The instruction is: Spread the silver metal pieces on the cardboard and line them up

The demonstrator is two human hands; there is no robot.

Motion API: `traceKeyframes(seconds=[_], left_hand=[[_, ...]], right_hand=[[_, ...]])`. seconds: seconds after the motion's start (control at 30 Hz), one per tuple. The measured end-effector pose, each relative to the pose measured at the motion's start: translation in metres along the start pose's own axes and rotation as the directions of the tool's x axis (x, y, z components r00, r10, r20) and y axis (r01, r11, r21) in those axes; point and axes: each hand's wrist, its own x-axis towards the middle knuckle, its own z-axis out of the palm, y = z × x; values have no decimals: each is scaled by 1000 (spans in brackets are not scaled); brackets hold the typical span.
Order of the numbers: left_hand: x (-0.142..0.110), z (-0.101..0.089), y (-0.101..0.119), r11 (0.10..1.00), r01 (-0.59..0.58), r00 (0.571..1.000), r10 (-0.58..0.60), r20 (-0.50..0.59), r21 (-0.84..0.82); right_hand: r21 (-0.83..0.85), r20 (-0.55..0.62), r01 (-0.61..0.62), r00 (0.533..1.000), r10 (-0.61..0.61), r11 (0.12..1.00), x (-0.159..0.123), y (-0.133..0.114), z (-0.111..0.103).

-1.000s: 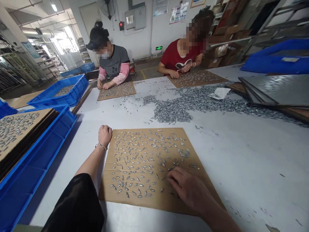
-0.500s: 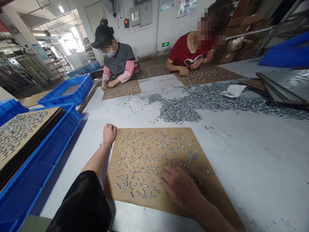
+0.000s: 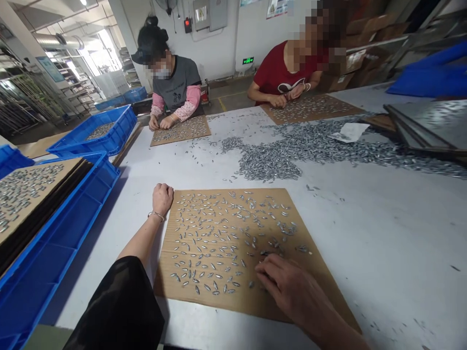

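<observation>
A sheet of brown cardboard [image 3: 204, 304] lies before me, strewn with small, silvery, spindle-shaped metal pieces [image 3: 215, 287]. They are spread apart on the left side and bunched more closely on the upper right. My left hand [image 3: 162, 198] is closed, its fingers curled at the sheet's upper left edge. Over the lower right part, my right hand [image 3: 292, 284] reaches down with bent fingers, thumb and forefinger apart, the fingertips at the pieces. Its palm hides what lies underneath.
A large heap of metal pieces [image 3: 270, 160] spreads across the white table [image 3: 394, 233]. Blue crates [image 3: 95, 194] stand on the left, one with stacked loaded cardboard. Two people, one in grey [image 3: 182, 78], one in red [image 3: 270, 73], work at their own sheets. Dark trays [image 3: 426, 126] lie right.
My right hand has shifted slightly right and down over the sheet, uncovering some pieces. The left hand keeps its place at the edge. The whole view has tilted a little.
</observation>
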Motion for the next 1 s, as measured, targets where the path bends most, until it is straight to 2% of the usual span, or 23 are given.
traceKeyframes(seconds=[0.1,0.17,0.33,0.53,0.67,0.8,0.9,1.0], left_hand=[[1,-1,1,1000,-2,1000,2,7,0],[1,-2,2,1000,-4,1000,4,13,4],[0,-4,3,1000,1,1000,-1,18,11],[1,-6,4,1000,21,1000,-21,15,-15],[1,-8,8,998,35,999,-35,7,-54],[1,-14,13,993,65,998,-66,-7,-103],[6,-30,17,982,110,993,-114,-20,-152],[5,-59,29,968,131,989,-143,-45,-213]], right_hand=[[-21,59,82,995,-81,996,-12,-7,10],[-58,59,93,994,-89,994,-14,-11,18],[-99,19,93,996,-91,991,-6,-14,28],[-8,101,27,995,-26,1000,0,-24,35],[75,100,-7,995,-1,997,5,-14,18],[8,-56,-147,988,147,989,8,17,-10],[-62,-102,-177,980,170,982,2,35,-23],[-88,-115,-173,980,162,981,-12,42,-31]])
